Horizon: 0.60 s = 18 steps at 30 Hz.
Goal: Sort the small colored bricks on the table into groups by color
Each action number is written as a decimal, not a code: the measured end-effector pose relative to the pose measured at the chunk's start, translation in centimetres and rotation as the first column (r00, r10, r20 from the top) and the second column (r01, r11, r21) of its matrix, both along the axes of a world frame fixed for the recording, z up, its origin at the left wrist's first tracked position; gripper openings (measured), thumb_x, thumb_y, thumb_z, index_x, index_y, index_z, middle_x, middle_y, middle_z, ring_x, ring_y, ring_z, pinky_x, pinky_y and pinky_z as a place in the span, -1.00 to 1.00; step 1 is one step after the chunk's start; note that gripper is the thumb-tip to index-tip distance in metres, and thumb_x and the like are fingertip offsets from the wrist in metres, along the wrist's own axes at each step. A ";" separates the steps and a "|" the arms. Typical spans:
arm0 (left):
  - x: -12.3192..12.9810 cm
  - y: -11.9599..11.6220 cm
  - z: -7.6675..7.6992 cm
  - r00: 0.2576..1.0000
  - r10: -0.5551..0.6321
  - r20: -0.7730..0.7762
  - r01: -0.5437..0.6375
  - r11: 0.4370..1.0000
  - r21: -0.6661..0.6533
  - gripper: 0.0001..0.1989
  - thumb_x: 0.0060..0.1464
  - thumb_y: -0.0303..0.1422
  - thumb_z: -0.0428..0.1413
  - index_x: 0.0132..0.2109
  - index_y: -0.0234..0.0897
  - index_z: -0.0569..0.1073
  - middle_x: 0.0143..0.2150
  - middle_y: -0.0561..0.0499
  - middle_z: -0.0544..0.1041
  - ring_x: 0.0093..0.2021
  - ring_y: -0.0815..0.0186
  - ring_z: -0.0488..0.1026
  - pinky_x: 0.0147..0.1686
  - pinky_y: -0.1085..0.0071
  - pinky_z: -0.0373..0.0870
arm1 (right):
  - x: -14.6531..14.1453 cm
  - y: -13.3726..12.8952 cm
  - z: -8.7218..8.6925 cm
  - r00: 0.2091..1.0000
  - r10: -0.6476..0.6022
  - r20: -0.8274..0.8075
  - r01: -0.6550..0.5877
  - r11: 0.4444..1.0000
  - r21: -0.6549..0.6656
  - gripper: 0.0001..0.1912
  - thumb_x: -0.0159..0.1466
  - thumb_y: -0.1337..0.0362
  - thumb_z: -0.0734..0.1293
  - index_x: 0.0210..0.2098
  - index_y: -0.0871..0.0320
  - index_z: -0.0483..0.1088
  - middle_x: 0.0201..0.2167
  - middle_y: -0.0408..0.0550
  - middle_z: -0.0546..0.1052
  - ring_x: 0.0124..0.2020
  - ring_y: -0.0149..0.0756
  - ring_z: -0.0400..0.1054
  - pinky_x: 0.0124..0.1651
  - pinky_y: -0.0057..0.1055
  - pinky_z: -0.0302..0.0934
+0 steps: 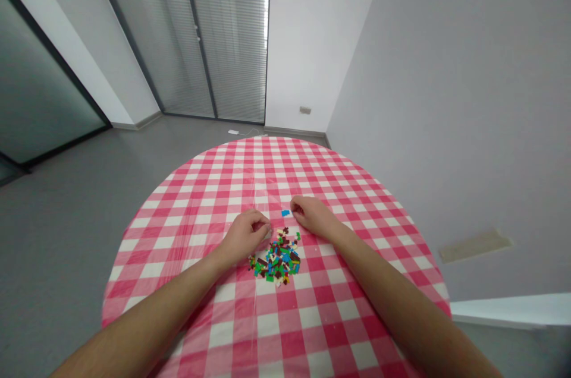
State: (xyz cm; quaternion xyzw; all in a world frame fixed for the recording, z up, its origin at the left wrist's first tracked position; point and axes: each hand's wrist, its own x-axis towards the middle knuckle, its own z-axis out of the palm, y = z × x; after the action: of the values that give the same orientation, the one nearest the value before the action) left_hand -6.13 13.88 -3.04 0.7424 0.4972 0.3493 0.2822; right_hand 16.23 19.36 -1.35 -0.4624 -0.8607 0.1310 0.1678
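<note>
A small heap of building bricks (281, 259) in green, blue, brown, white and yellow lies on the checked tablecloth. My left hand (245, 236) rests at the heap's upper left edge, thumb and fingers pinched together. Something pale may show at those fingertips, too small to name. Just beyond the heap, a flat blue brick piece (285, 213) lies by itself between the two hands. To the right of that piece is my right hand (313, 216), its fingers curled in and closed. Whatever its fingertips hold, if anything, is hidden.
The round table wears a red and white checked tablecloth (205, 182) with creases on the left. Behind it stand glass partitions with blinds (232, 39). A grey wall (468, 98) runs close along the right side. A white power strip (233, 132) lies on the floor.
</note>
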 end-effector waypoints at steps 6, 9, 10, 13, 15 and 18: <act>0.0 0.0 0.1 1.000 0.003 -0.005 -0.003 1.000 -0.003 -0.85 0.07 -0.44 0.05 -0.38 -0.29 0.52 -0.37 -0.01 0.54 -0.31 0.27 0.46 -0.28 0.39 0.33 | -0.3 0.1 0.1 0.999 -0.032 -0.023 0.032 0.999 -0.011 -0.87 0.17 0.48 0.24 -0.34 0.16 0.35 -0.41 -0.10 0.49 -0.41 -0.36 0.28 -0.36 -0.48 0.04; 0.0 0.0 0.1 1.000 -0.001 0.003 0.001 1.000 -0.005 -0.85 0.07 -0.45 0.05 -0.39 -0.29 0.51 -0.37 -0.01 0.54 -0.31 0.28 0.45 -0.27 0.39 0.33 | -0.4 0.1 0.1 0.999 -0.029 -0.035 0.029 1.000 -0.009 -0.87 0.16 0.49 0.24 -0.35 0.16 0.34 -0.41 -0.11 0.49 -0.41 -0.37 0.28 -0.36 -0.49 0.04; 0.0 0.0 0.1 1.000 -0.003 0.005 0.003 1.000 -0.005 -0.85 0.07 -0.45 0.05 -0.39 -0.29 0.51 -0.37 0.00 0.54 -0.32 0.28 0.45 -0.27 0.39 0.33 | -0.4 0.0 0.2 0.999 -0.032 -0.039 0.031 0.999 -0.008 -0.87 0.16 0.49 0.24 -0.35 0.16 0.34 -0.41 -0.11 0.49 -0.41 -0.37 0.29 -0.36 -0.49 0.04; 0.0 0.0 0.0 1.000 -0.004 0.005 0.004 1.000 -0.006 -0.85 0.07 -0.45 0.05 -0.38 -0.29 0.51 -0.36 -0.01 0.53 -0.32 0.28 0.45 -0.27 0.39 0.33 | -0.3 0.0 0.3 0.998 -0.041 -0.040 0.041 0.999 -0.009 -0.87 0.15 0.49 0.25 -0.34 0.17 0.35 -0.40 -0.11 0.49 -0.39 -0.36 0.29 -0.35 -0.49 0.05; 0.0 0.0 0.0 1.000 -0.003 0.002 0.003 1.000 -0.007 -0.86 0.07 -0.45 0.06 -0.38 -0.29 0.51 -0.37 -0.01 0.53 -0.32 0.28 0.45 -0.27 0.39 0.33 | -0.2 -0.1 0.3 0.998 -0.045 -0.032 0.045 0.999 -0.013 -0.87 0.16 0.49 0.25 -0.33 0.17 0.35 -0.40 -0.10 0.49 -0.39 -0.36 0.29 -0.35 -0.49 0.05; 0.0 0.0 0.1 1.000 -0.004 0.004 0.004 1.000 -0.006 -0.86 0.06 -0.45 0.06 -0.38 -0.30 0.51 -0.37 -0.01 0.54 -0.32 0.28 0.45 -0.27 0.39 0.32 | -0.3 -0.2 0.3 0.999 -0.038 -0.017 0.038 0.999 -0.020 -0.89 0.17 0.47 0.26 -0.33 0.17 0.34 -0.39 -0.09 0.49 -0.40 -0.37 0.28 -0.36 -0.49 0.03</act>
State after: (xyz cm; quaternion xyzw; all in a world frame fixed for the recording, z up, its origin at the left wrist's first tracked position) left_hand -6.15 13.91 -2.97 0.7418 0.4962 0.3489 0.2860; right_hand 15.95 19.20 -1.01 -0.4791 -0.8489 0.1404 0.1734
